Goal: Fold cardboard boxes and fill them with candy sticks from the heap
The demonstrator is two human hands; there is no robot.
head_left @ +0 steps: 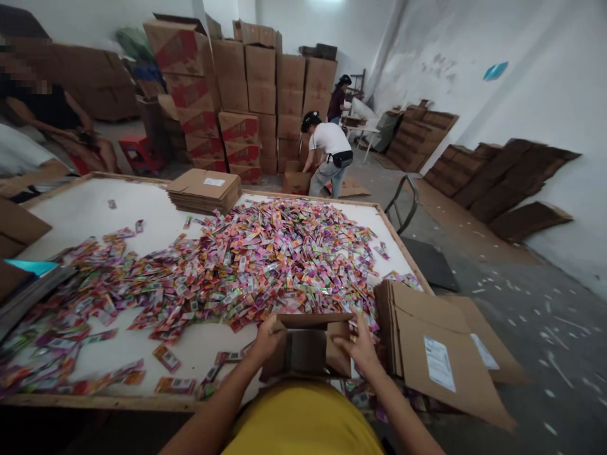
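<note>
White-topped table (pixel 142 208) bears heaped packets (pixel 284 253) (stacked cartons (pixel 260 82) behind) while both hands (pixel 268 338) (pixel 361 346) hold a cardboard box (pixel 306 351).

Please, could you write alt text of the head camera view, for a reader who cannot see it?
A person's left grip and right grip hold an open cardboard box at the near side of a white table heaped with small colourful packets. Folded cardboard lies to the right; beyond the table, a person in a white shirt bends near tall carton stacks.
</note>
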